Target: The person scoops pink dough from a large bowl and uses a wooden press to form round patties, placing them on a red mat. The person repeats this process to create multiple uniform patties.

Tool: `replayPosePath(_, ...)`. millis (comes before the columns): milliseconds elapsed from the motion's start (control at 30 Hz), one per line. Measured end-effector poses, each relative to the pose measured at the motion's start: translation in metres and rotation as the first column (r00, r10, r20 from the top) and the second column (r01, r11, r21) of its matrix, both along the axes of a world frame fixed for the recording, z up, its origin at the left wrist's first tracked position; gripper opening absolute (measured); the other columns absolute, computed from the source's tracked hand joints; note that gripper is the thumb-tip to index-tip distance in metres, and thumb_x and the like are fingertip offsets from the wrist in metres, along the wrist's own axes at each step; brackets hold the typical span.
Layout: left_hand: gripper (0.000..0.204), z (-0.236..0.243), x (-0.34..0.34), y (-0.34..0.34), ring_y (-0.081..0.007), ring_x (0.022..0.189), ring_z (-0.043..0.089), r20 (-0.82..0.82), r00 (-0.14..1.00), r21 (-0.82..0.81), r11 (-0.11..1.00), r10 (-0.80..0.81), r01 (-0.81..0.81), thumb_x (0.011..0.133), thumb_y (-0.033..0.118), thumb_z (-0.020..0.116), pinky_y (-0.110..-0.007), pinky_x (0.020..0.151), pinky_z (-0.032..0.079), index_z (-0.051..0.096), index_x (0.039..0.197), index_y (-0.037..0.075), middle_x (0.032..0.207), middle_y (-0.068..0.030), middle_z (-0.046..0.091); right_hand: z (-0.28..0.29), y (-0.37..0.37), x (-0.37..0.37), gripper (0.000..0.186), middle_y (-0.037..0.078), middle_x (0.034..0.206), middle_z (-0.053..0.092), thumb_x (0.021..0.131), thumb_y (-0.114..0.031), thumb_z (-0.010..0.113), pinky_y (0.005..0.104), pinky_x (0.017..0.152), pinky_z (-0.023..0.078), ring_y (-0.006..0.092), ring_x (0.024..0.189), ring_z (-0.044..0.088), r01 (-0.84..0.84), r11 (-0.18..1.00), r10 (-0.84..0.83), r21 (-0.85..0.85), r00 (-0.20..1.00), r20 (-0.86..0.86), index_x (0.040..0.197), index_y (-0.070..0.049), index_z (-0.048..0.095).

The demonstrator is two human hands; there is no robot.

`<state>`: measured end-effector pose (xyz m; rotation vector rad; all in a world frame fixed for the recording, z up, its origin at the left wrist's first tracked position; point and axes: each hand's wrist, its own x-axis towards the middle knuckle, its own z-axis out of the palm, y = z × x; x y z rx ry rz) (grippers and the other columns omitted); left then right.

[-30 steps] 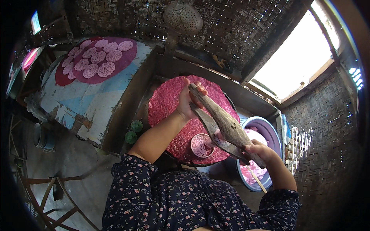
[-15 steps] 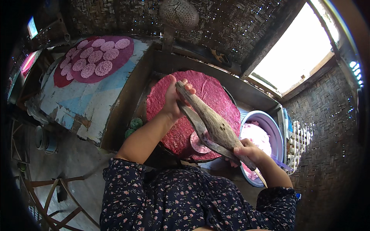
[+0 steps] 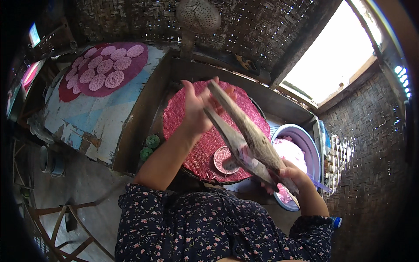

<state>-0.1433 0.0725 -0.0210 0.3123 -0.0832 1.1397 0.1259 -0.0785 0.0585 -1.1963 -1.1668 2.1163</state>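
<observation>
1. On the far left surface (image 3: 100, 118) lies a red mat (image 3: 131, 70) covered with pink discs (image 3: 114, 79).
2. The left hand (image 3: 196, 111) has its grip closed on the upper end of wooden tongs (image 3: 244, 135), above a round red mat (image 3: 196, 144) with one disc (image 3: 221, 158).
3. The right hand (image 3: 292, 177) has its grip closed on the lower end, beside a purple basin (image 3: 305, 144) of pink dough.

To your far left a blue-and-white painted board (image 3: 94, 115) carries a dark red mat (image 3: 102, 70) spread with pink round cakes (image 3: 104, 66). Two green round caps (image 3: 149, 147) sit beside its near right edge. A perforated metal strainer (image 3: 198, 16) hangs on the far woven wall (image 3: 262, 30). On your right, a bright window opening (image 3: 331, 65) shows.
</observation>
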Motion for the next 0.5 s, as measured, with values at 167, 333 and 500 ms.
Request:
replayPosePath(167, 0.088, -0.005, -0.011, -0.012, -0.0321, 0.131, 0.036, -0.577, 0.754, 0.637, 0.751, 0.314, 0.174, 0.082, 0.059, 0.056, -0.043, 0.109, 0.025, 0.023, 0.143, 0.005, 0.140, -0.0176, 0.039, -0.002, 0.016, -0.024, 0.089, 0.015, 0.116, 0.052, 0.076, -0.042, 0.068, 0.0314, 0.075, 0.050, 0.0189, 0.094, 0.058, 0.146, 0.965, -0.151, 0.217, 0.989, 0.005, 0.140, 0.002, 0.023)
replayPosePath(333, 0.070, -0.038, -0.012, -0.036, -0.0237, 0.124, 0.043, -0.749, 0.163, 0.662, 0.733, 0.642, 0.155, 0.082, 0.026, 0.069, -0.040, 0.105, 0.031, 0.033, 0.138, 0.004, 0.128, -0.0103, 0.049, -0.043, 0.050, -0.046, 0.052, 0.011, 0.111, 0.061, 0.092, -0.040, 0.052, 0.0370, 0.083, 0.047, 0.0202, 0.101, 0.059, -0.002, 0.912, 0.002, 0.411, 1.000, 0.000, 0.128, -0.003, 0.049)
replayPosePath(500, 0.041, -0.041, -0.071, -0.053, -0.0228, 0.094, 0.062, -0.600, 0.624, 0.537, 0.830, 0.501, -0.150, 0.085, 0.018, 0.064, -0.035, 0.076, 0.055, 0.051, 0.120, 0.002, 0.109, -0.0134, 0.059, -0.075, 0.059, -0.044, 0.022, 0.013, 0.077, 0.063, 0.078, -0.026, 0.065, 0.0414, 0.069, 0.048, 0.0317, 0.077, 0.061, -0.463, 0.554, -0.426, 0.692, 0.556, 0.713, 0.074, -0.005, 0.068)
